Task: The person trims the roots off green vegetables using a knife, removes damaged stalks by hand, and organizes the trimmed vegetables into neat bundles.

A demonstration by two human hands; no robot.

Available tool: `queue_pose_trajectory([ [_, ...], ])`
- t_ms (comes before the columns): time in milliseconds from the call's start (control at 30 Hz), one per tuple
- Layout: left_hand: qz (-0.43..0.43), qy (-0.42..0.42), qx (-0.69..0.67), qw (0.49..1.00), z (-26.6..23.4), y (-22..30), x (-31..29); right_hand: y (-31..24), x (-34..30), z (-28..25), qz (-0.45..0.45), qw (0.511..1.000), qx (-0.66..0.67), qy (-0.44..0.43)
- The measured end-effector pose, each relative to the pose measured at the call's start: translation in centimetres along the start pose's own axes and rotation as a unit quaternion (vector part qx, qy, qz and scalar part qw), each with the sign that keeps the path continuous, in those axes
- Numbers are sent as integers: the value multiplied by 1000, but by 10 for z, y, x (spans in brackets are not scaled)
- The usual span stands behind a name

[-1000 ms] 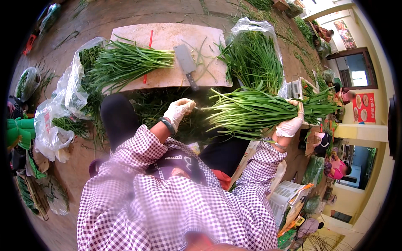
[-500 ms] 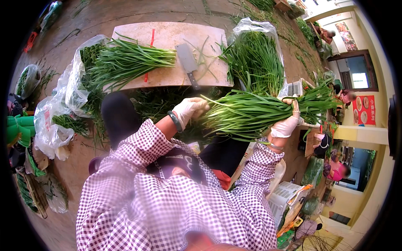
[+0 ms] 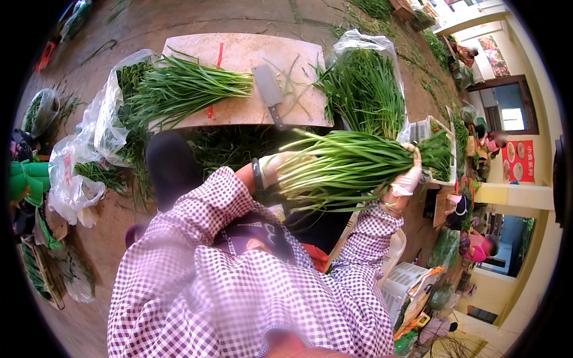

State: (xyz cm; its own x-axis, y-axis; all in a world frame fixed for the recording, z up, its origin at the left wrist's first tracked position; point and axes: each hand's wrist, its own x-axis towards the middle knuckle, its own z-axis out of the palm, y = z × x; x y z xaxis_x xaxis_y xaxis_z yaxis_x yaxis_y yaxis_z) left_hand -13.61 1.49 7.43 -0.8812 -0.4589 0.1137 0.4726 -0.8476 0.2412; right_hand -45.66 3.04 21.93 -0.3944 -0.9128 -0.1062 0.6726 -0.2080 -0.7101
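Observation:
A thick bundle of long green garlic chives [image 3: 343, 170] lies sideways above my lap, pale stem ends to the left, leaf tips to the right. Wrapped round its leafy part is my right hand [image 3: 407, 180], in a white glove. My left hand [image 3: 276, 169], gloved too, is at the stem end; the stems cover its fingers, so its grip is hidden. Beyond my knees is a low pale board [image 3: 256, 48]. On it another bunch of chives [image 3: 188, 88] rests across a red strip [image 3: 219, 55], beside a cleaver [image 3: 267, 86] with its handle toward me.
An open plastic bag of chives [image 3: 365, 89] stands at the board's right end. Clear plastic bags [image 3: 110, 128] with greens sit at its left. Loose greens [image 3: 224, 152] lie below the board's near edge. White crates [image 3: 399, 286] and people are farther right.
The chive bundle has tilted and shifted a little left, its leaf tips drawing in. My left hand has moved in behind the stem ends, where its fingers are now covered.

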Motion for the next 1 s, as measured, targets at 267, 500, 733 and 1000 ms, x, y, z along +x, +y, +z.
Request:
queue_pose_trajectory([
  [267,-46,122,60,990,31,1,-5,8,26,-55,-6,998,3,60],
  [500,0,35,68,997,-6,4,-26,-7,31,-68,17,998,50,36],
  [733,89,120,97,984,-5,21,-56,-18,25,-60,6,999,48,2],
  [1000,113,184,122,969,-4,23,-76,-11,30,-64,-6,997,61,41],
])
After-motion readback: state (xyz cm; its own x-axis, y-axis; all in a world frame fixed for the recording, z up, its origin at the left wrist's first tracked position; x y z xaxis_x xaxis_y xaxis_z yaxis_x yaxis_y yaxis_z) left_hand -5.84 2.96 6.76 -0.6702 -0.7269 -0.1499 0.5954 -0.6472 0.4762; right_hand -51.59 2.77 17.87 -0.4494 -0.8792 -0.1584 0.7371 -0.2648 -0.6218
